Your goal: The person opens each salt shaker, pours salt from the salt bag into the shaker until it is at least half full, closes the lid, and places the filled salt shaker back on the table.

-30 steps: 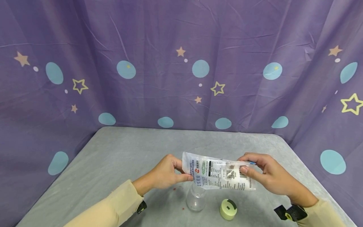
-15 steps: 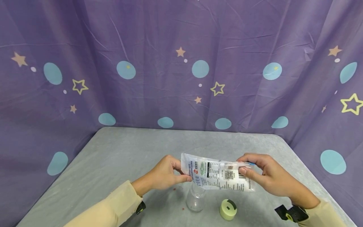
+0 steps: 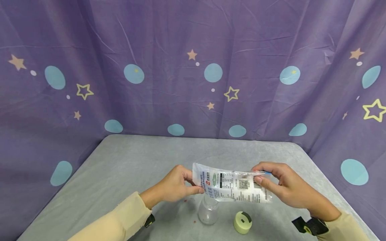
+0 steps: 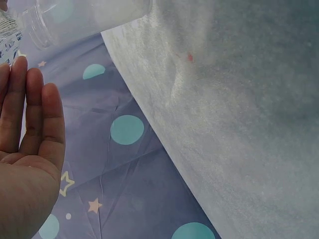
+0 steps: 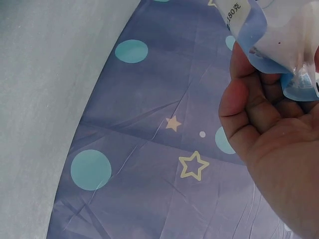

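Closed in on three sides by a creased purple curtain (image 3: 169, 100) — printed with light-blue ovals (image 3: 213, 72), solid peach stars (image 3: 192, 55), yellow star outlines (image 3: 228, 94) and small white dots (image 3: 197, 64). Filled below by a mottled pale-grey counter (image 3: 150, 157), rounded at its far corners — shaded softly toward the near edge.

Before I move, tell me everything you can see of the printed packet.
The packet looks like glossy plastic, mostly white and partly see-through, with blue edging at its right end. The facing side carries blue lettering, a red logo, a green emblem and a QR code. It is held sideways in the air: the left grip pinches one end, the right grip holds the other. In the head view its left part covers the mouth of the clear jar; contact is unclear.
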Available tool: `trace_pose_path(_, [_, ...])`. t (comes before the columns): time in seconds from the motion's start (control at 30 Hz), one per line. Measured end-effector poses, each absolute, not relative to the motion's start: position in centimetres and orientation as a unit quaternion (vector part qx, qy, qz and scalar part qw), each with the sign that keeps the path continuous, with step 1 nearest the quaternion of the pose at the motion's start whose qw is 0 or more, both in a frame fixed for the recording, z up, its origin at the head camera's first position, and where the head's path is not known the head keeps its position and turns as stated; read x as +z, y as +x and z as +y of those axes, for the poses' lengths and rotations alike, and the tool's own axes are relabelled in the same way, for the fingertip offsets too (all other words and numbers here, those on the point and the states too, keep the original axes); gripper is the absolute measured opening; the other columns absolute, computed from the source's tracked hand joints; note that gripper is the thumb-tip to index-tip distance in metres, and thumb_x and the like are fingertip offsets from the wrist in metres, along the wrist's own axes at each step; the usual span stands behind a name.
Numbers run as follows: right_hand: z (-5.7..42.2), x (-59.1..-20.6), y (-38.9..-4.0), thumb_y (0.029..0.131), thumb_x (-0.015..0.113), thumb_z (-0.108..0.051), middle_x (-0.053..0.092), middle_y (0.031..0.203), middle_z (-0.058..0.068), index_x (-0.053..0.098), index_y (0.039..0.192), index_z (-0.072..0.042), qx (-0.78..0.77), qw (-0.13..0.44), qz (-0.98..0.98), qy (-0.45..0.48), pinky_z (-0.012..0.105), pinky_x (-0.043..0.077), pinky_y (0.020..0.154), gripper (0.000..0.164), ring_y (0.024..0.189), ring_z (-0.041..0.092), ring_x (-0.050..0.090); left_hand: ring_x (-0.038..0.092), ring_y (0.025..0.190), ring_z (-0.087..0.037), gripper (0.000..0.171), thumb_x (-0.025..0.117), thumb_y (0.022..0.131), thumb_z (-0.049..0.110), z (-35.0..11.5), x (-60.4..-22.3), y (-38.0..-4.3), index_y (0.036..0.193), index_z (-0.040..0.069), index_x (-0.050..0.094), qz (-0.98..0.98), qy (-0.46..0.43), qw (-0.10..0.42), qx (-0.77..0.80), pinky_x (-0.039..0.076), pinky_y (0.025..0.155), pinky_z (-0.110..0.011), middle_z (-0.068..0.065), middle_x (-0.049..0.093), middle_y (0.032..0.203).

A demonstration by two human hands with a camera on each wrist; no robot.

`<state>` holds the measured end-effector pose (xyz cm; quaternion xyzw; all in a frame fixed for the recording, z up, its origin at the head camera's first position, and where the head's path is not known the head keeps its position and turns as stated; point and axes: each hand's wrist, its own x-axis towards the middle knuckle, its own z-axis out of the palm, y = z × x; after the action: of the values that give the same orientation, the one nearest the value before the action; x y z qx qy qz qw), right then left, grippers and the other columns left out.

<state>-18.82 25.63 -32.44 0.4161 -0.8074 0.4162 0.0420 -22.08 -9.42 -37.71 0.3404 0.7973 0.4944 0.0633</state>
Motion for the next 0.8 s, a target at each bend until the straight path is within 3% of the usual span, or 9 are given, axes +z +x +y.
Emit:
trace_pose_path(0.37, [25.40, -32.54, -18.77, 0.098, 0.059, 0.009, 0.072, 0.097, -0.006, 0.069, 0.111, -0.016, 0.412, 0.055, -0.810, 0.413, 0.027, 0.054, 0.073, 0.030, 0.083, 0.012, 0.068, 0.073, 0.089, -0.009, 0.010, 0.084, 0.085, 0.010, -9.26, -37.68, -21.99, 0.095, 0.011, 0.082, 0.793, 0.333, 0.078, 0.504, 0.056, 0.074, -0.025, -0.001, 0.079, 0.089])
trace_pose_path(0.6, [25.33, -32.79, -18.88, 0.098, 0.061, 0.009, 0.072, 0.097, -0.006, 0.069, 0.111, -0.016, 0.412, 0.059, -0.811, 0.411, 0.027, 0.055, 0.070, 0.030, 0.081, 0.011, 0.068, 0.072, 0.078, -0.013, 0.010, 0.084, 0.086, 0.009, -9.23, -37.72, -21.87, 0.095, 0.009, 0.082, 0.784, 0.332, 0.090, 0.517, 0.055, 0.053, -0.026, -0.003, 0.079, 0.089])
trace_pose_path(0.8, [25.21, -32.90, -18.96, 0.097, 0.062, 0.008, 0.072, 0.094, -0.006, 0.069, 0.110, -0.017, 0.418, 0.063, -0.811, 0.405, 0.028, 0.055, 0.066, 0.029, 0.078, 0.011, 0.068, 0.072, 0.074, -0.014, 0.009, 0.084, 0.086, 0.009, -9.23, -37.81, -21.91, 0.095, 0.010, 0.082, 0.784, 0.329, 0.091, 0.518, 0.053, 0.047, -0.028, -0.002, 0.079, 0.087])
